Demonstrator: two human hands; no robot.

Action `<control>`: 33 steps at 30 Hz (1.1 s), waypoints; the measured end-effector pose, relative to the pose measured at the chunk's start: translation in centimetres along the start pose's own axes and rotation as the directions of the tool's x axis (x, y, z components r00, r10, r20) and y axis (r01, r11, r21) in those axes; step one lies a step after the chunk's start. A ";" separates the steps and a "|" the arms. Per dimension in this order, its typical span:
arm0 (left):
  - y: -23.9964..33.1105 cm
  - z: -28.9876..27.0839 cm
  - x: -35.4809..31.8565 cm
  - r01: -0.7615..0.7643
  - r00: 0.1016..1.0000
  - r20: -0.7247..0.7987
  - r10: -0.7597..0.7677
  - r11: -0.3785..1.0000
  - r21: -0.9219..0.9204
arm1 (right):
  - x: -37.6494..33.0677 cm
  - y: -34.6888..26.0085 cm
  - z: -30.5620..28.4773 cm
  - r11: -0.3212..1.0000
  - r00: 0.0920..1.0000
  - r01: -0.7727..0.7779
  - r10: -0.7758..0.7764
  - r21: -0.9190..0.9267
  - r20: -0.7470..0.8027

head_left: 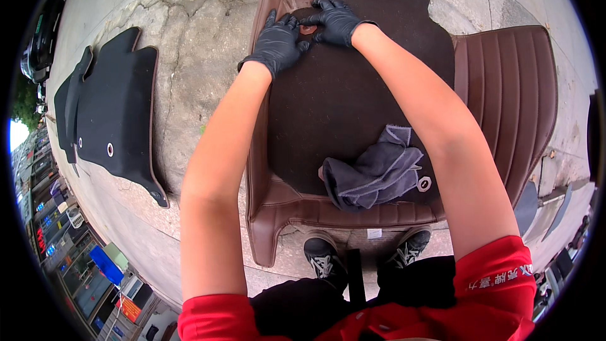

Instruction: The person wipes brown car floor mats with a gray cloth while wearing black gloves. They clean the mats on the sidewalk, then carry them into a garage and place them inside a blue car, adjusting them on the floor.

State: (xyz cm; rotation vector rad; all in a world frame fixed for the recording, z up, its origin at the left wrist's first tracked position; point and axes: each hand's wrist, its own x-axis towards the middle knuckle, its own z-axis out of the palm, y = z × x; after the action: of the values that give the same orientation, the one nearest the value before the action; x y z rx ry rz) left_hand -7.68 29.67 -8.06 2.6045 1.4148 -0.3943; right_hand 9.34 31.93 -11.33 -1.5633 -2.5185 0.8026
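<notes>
Arms: both bare forearms reach straight out from red short sleeves, meeting at the far end of the brown car mat (278, 205).
Left hand (276, 44): black-gloved, fingers spread and pressed flat on the mat's dark insert, grasping nothing.
Right hand (336, 20): black-gloved, fingertips pinching at a small round fastener hole (307, 29) in the insert, just beside the left hand.
Brown car mat: stitched, padded leather-like tray with raised edges, lying on the cracked concrete ground (199, 38).
Dark insert (353, 88): coarse, carpet-like panel filling the mat's middle.
Grey cloth (372, 177): crumpled, soft, on the mat's near end, well apart from both hands.
Black mat (110, 120): flat, left of the brown mat.
Shoes (325, 256): black, at the mat's near edge.
</notes>
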 end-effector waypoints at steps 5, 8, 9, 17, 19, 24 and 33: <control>3.3 1.6 -1.0 0.126 0.991 -0.063 -0.118 0.979 0.157 | -1.3 -3.2 1.4 0.994 0.974 -0.092 0.078 -0.055 -0.213; 4.3 0.4 -0.2 0.128 0.991 0.006 -0.131 0.977 0.170 | -1.9 -2.3 2.8 0.982 0.951 -0.134 0.090 -0.135 -0.296; 4.1 0.5 -0.1 0.130 0.992 -0.017 -0.129 0.979 0.157 | -1.8 -2.0 2.4 0.988 0.960 -0.131 0.106 -0.085 -0.258; 4.4 1.8 -3.0 0.149 0.899 -0.346 -0.267 0.932 -0.332 | 1.9 -3.2 -2.9 0.948 0.947 -0.317 0.318 -0.026 0.040; 4.6 1.0 -2.9 0.105 0.821 -0.408 -0.399 0.809 -0.579 | 2.9 -3.6 -4.7 0.941 0.929 -0.325 0.336 -0.095 0.153; 2.1 0.1 -3.4 0.009 0.718 -0.486 -0.497 0.706 -0.708 | 2.6 -4.3 -3.4 0.939 0.951 -0.293 0.306 -0.178 0.047; 1.1 1.3 -2.6 0.347 0.853 -0.382 -0.356 0.933 -0.093 | 1.6 -5.2 -2.2 0.938 0.961 -0.266 0.240 -0.223 -0.139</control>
State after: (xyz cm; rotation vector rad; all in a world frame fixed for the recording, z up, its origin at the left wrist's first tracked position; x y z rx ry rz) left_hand -8.29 26.68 -8.49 2.4941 2.0243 0.1237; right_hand 5.07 32.41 -7.36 -1.9798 -2.4411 0.4264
